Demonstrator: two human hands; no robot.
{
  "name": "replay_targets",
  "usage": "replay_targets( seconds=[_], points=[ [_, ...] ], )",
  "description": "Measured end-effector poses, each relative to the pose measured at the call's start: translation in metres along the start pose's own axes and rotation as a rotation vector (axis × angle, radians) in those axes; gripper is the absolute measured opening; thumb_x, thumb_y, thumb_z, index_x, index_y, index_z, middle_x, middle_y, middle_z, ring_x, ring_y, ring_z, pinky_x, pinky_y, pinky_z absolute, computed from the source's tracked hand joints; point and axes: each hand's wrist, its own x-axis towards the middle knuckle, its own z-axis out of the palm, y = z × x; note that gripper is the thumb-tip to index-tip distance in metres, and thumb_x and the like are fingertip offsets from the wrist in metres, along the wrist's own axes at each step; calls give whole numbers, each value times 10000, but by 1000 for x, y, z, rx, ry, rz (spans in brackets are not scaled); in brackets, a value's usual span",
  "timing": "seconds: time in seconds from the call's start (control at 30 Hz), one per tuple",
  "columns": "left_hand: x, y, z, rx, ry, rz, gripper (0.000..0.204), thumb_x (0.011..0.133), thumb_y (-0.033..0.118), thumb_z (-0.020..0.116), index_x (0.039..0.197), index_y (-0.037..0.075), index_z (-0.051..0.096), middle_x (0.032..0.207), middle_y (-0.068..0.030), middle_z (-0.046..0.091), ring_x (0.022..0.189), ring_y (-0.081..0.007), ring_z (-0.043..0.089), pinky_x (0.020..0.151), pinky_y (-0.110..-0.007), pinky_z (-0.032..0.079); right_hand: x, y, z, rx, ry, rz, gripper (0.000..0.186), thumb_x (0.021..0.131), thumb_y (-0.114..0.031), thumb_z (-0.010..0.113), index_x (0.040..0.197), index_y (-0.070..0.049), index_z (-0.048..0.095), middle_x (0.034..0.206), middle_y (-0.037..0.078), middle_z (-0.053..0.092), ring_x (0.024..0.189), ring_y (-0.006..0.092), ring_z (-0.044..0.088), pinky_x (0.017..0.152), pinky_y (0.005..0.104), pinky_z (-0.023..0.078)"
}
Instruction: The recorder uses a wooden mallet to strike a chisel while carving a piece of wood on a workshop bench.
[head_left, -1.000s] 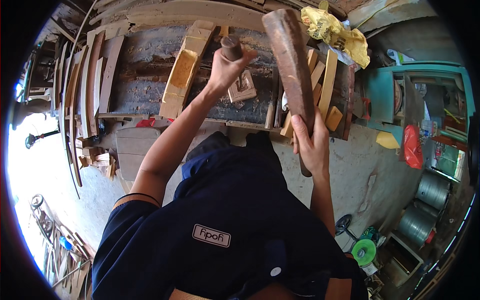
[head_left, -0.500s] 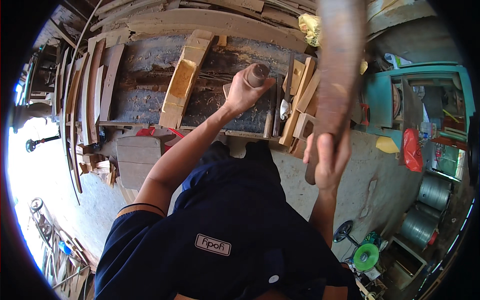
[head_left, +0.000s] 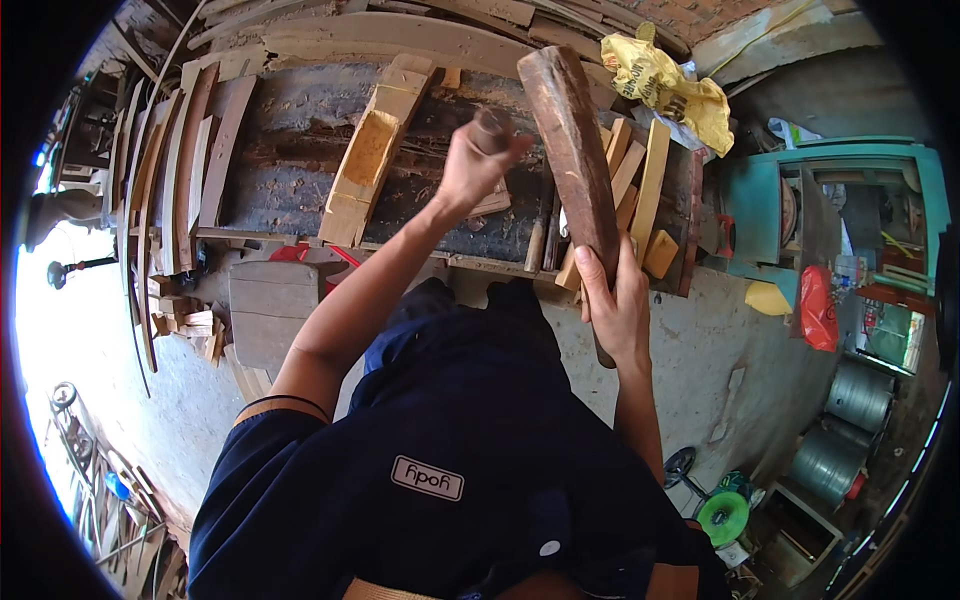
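My left hand (head_left: 467, 180), a little blurred, is closed around a round wooden tool handle (head_left: 490, 130) whose end points up at me. The lower part of that tool is hidden by the hand. My right hand (head_left: 618, 303) grips the narrow end of a long, thick wooden club (head_left: 572, 140). The club's broad end tilts up and away, just right of the left hand and apart from the handle. Close beside the left hand, a small piece of wood (head_left: 492, 201) lies on the dark workbench (head_left: 290, 150). To the left rests a pale timber (head_left: 366, 165) with a hollowed recess.
Wooden pieces (head_left: 650, 175) and slim handled tools (head_left: 537, 240) lie on the bench's right part, near a yellow bag (head_left: 665, 85). Long boards (head_left: 190, 170) lean at left. A wooden stool (head_left: 270, 310) stands before the bench; a teal cabinet (head_left: 755, 200) stands at right.
The club has swung down and left, from high in front of the right side toward the left hand. My left hand has shifted slightly left and away, still around the handle.
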Motion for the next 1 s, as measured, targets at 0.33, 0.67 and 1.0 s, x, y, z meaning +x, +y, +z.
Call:
replay_targets(
  seconds=[0.33, 0.67, 1.0],
  points=[
    [13, 25, -32, 144, 37, 52, 329, 847, 314, 791, 744, 79, 585, 680, 35, 570, 621, -63, 507, 602, -270, 442, -7, 10, -1, 271, -7, 163, 400, 1028, -376, 567, 1172, -7, 519, 721, 28, 543, 438, 91, 491, 386, 253, 399],
    [-14, -81, -55, 1219, -254, 29, 1043, 674, 447, 886, 1503, 96, 360, 1528, -122, 398, 1114, -369, 651, 866, -469, 560, -22, 29, -4, 201, 25, 233, 457, 1024, -390, 569, 1233, 11, 508, 653, 53, 560, 419, 110, 490, 395, 282, 405],
    [-12, -114, -54, 1204, -283, -70, 1196, 608, 408, 902, 1539, 54, 242, 1518, -168, 359, 1061, -396, 668, 813, -482, 575, -33, 28, -15, 113, 103, 338, 629, 1005, -489, 555, 1334, 45, 498, 688, 88, 576, 448, 140, 556, 429, 293, 460]
  ],
)
